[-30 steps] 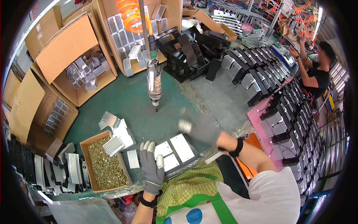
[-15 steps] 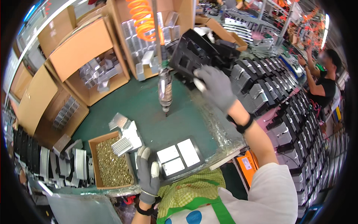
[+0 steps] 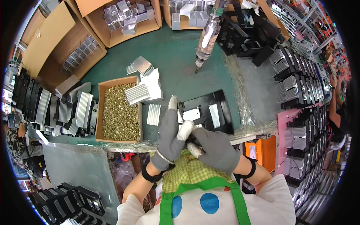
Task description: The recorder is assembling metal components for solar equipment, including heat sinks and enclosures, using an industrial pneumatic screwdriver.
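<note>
A flat black metal plate [image 3: 210,112] is laid on the green work mat [image 3: 176,48], near the front edge of the bench, with pale rectangular pads [image 3: 214,115] seen on its face. Its near edge is gripped from both sides. The left hand [image 3: 170,137], in a grey glove with white fingertips, is laid over the plate's near left corner, index finger stretched out toward the far side, the rest curled down onto the edge. The right hand [image 3: 215,148], gloved the same, is closed over the near edge just beside it, and the two hands are touching at the thumbs (how much of the plate is hidden beneath them cannot be told).

Just left of the plate, a small ribbed aluminium heat sink [image 3: 153,114] is lying on the mat. Farther left, an open cardboard tray of brass screws [image 3: 120,112] is placed, with a stack of silver finned heat sinks [image 3: 144,88] resting on its far right corner. Above the mat, on the far side, a hanging electric screwdriver [image 3: 205,41] is suspended tip down, well apart from both hands. Cardboard boxes of silver metal parts [image 3: 125,17] are lined along the far edge. To the right, rows of black finned housings [image 3: 296,78] are stacked, and another person's arm [image 3: 333,101] is seen at the far right rim.
</note>
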The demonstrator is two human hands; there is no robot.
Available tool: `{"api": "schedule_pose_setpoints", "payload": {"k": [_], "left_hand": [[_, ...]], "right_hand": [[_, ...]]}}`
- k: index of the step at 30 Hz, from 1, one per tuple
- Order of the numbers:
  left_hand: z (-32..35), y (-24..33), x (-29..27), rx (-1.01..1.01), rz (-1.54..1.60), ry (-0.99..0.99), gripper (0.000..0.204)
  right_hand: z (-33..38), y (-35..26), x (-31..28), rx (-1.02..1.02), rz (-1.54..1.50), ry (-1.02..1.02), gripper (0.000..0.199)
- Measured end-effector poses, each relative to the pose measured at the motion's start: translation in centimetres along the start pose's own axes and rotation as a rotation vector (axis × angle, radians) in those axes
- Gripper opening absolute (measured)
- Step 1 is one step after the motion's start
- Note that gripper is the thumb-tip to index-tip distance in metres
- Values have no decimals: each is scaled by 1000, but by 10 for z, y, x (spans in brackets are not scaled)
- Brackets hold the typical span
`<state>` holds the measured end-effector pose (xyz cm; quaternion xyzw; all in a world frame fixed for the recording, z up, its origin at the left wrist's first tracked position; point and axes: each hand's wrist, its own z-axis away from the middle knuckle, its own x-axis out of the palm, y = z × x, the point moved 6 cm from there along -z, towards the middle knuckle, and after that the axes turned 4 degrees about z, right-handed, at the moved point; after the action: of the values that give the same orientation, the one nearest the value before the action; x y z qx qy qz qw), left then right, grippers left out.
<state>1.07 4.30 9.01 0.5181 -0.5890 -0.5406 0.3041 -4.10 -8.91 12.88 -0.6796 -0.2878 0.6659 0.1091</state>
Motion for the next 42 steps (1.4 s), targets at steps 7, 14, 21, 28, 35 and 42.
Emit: {"api": "schedule_pose_setpoints", "payload": {"k": [7,14,21,28,35,42], "left_hand": [[-3,-23,5,-5,-160,31,64],[3,-17,2,26,-110,59,60],[1,-5,-6,50,7,17,52],[-7,-17,-14,-31,-417,-68,40],[-11,-21,-5,-22,-687,-63,47],[-4,-20,-7,1,-368,-18,57]], "right_hand": [[-10,44,-65,132,431,305,49],[-8,74,-31,153,171,234,53],[-4,89,-63,170,-12,311,47],[-3,197,-98,268,296,303,42],[-39,67,-66,-269,292,187,35],[-76,36,27,-419,317,-262,52]]}}
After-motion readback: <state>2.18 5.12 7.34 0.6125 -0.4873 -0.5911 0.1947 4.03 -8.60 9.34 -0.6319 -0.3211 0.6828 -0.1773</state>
